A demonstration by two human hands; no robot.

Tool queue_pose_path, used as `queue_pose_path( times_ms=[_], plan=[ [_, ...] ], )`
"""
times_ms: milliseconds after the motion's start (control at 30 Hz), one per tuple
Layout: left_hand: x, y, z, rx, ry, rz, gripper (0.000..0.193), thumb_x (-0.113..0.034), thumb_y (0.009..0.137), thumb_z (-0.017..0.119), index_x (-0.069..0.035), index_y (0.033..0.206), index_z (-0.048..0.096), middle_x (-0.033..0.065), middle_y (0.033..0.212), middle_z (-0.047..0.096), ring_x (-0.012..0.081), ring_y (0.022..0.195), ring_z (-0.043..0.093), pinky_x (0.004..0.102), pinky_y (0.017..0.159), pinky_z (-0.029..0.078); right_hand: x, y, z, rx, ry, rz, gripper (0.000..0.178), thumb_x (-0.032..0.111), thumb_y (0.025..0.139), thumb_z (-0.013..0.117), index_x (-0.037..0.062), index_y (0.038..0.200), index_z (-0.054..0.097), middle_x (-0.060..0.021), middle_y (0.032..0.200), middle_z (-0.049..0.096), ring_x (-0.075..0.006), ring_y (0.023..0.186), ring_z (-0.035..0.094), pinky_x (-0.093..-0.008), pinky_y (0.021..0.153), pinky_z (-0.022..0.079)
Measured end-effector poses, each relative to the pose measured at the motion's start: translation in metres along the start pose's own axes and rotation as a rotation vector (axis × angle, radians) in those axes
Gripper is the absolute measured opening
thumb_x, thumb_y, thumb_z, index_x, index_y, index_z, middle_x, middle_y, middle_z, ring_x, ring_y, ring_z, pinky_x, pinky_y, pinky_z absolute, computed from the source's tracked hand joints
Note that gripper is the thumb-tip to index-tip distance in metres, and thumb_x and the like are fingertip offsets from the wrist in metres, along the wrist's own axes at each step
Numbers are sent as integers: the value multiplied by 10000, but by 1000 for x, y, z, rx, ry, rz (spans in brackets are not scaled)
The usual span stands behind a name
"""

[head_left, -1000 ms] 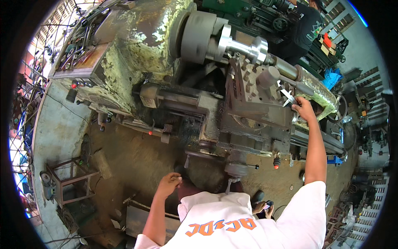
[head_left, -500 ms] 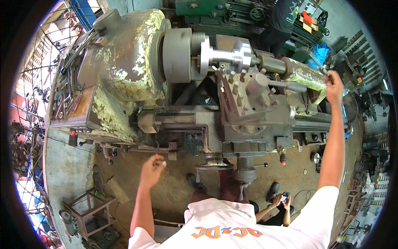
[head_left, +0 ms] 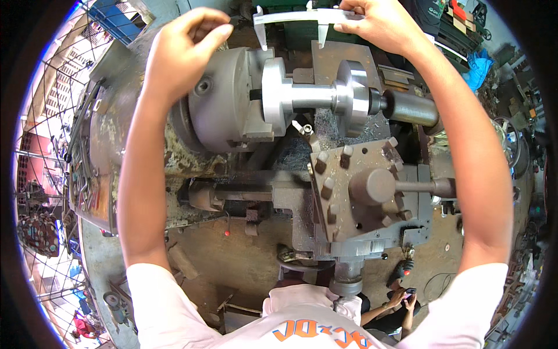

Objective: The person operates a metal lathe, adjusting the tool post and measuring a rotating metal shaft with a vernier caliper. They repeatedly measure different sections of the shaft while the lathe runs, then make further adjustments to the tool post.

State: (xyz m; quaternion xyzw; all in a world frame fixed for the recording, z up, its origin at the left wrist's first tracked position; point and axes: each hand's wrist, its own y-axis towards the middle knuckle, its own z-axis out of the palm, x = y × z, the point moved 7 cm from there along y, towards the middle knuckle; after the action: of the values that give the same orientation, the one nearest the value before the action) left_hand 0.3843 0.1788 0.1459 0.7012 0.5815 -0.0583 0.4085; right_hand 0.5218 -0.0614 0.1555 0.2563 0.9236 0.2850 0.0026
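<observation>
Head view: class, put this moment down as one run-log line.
right hand: holds caliper, jaws apart | left hand: nothing seen held, near chuck | workpiece: bright metal, mounted at chuck

You wear a loose, nearly white T-shirt (head_left: 244, 335) with a faint pink cast, creased and bunched at its far edge. Big angular lettering (head_left: 305, 330) crosses the chest, orange edged with blue. Your left sleeve (head_left: 165, 302) and right sleeve (head_left: 474, 302) are short, plain and wide. Just beyond the shirt shows a little dark maroon cloth of your trousers (head_left: 290, 282). Your left hand (head_left: 183, 55) and right hand (head_left: 383, 24) are bare.
</observation>
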Motion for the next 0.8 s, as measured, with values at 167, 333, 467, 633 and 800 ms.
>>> queue_pose_path(
  times_ms=[167, 333, 467, 633, 800],
  plan=[
    [46, 63, 34, 389, -104, -193, 430, -121, 895, 795, -25, 1283, 639, 100, 1161, 689, 164, 1051, 664, 334, 935, 556, -3, 9, 20, 170, -17, 19, 352, 256, 732, 853, 9, 959, 745, -214, 859, 722, -370, 837, 724, -422, 763, 571],
    [41, 59, 42, 642, -134, -248, 330, -84, 874, 809, 14, 1164, 687, 52, 961, 729, 113, 876, 673, 280, 806, 546, -3, -1, 32, 125, 282, 140, 265, 151, 763, 852, -11, 927, 721, -106, 789, 716, -178, 725, 663, -328, 691, 530],
    [28, 54, 51, 648, 117, -119, 150, -94, 875, 790, 3, 985, 760, 16, 824, 729, 77, 729, 612, 259, 685, 484, 3, -12, 39, 167, 322, 200, 195, 73, 805, 828, -25, 921, 705, -22, 731, 663, -77, 685, 566, -279, 641, 489],
    [25, 45, 68, 674, 169, -156, 113, -35, 819, 817, -8, 887, 731, 26, 775, 737, 85, 704, 637, 274, 647, 486, 37, -22, 45, 186, 49, -21, 201, 78, 804, 796, -39, 933, 695, -156, 719, 654, -245, 628, 618, -354, 613, 499],
    [23, 40, 80, 666, 73, -127, 210, -20, 787, 842, -19, 837, 638, 47, 770, 736, 95, 689, 645, 277, 615, 487, 44, -23, 59, 176, -16, -70, 218, 109, 806, 798, -39, 929, 695, -217, 773, 660, -353, 691, 655, -399, 657, 517]
  ],
)
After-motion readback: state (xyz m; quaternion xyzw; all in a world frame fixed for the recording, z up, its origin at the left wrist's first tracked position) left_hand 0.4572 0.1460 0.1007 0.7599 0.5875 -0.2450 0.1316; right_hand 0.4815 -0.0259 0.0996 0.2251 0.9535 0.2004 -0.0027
